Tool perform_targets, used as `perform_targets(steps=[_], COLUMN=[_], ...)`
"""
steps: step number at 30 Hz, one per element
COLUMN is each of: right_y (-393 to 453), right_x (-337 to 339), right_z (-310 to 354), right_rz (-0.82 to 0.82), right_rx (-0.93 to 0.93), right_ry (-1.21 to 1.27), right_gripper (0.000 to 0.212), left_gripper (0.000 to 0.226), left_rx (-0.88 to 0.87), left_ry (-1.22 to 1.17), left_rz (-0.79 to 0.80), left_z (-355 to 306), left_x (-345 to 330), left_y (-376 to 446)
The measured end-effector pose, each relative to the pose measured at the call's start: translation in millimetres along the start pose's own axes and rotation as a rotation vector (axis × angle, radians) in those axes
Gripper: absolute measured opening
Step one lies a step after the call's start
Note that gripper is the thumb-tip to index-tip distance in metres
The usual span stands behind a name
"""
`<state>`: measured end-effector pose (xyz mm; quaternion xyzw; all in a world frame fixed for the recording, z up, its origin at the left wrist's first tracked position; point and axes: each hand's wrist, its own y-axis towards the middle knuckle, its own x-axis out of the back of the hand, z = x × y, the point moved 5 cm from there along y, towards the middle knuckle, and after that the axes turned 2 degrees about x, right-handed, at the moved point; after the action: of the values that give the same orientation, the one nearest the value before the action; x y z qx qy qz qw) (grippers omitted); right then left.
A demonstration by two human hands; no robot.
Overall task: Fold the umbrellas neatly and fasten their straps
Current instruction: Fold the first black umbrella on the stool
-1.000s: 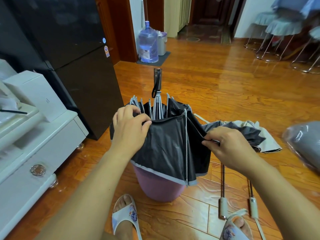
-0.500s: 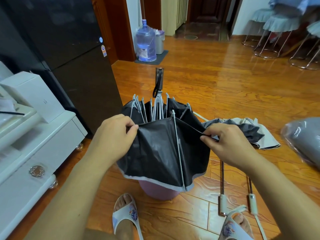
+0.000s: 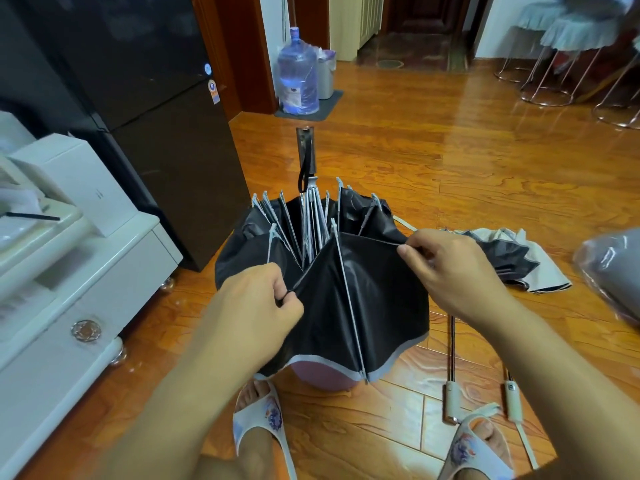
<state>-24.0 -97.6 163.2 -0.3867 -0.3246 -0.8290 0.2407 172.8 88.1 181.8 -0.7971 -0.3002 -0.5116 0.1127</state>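
My left hand [image 3: 256, 303] has slid down the black-lined collapsed umbrella [image 3: 346, 292] over the pink stool [image 3: 325, 379]; with my right hand [image 3: 453, 271], 2 pinches now stretch 1 panel flat, ready for pleating.

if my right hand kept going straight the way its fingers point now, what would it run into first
The right hand points left across the black umbrella, so it would probably meet the bunched metal ribs at its centre first, though depth is hard to judge.

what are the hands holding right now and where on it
Both hold the black umbrella by its canopy fabric: the left hand pinches a fold at the near left, the right hand pinches the upper edge of the same panel on the right.
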Motion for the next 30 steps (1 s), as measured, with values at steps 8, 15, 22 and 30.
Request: perform_targets(steps=[8,15,22,30], right_y=[10,6,8,12], right_x=[-5,-8,-7,-7], right_z=[16,30,21,16], right_rz=[-0.076,-0.068,-0.062,-0.133], right_rx=[0.087,0.105,0.039,0.019], right_ry=[-0.055,-0.088,-0.029,0.147], right_gripper=[0.006,0.038,0.024,0.026], left_gripper=[0.02,0.008,0.02,0.021], left_rx=[-0.039,0.007,-0.064,-0.165], left_ry=[-0.086,-0.273,-0.47,-0.581], left_rz=[-0.141,-0.336,-0.342,-0.232], left_z=[2,26,38,21], left_x=[-8,1,10,10], left_y=[-6,33,57,45])
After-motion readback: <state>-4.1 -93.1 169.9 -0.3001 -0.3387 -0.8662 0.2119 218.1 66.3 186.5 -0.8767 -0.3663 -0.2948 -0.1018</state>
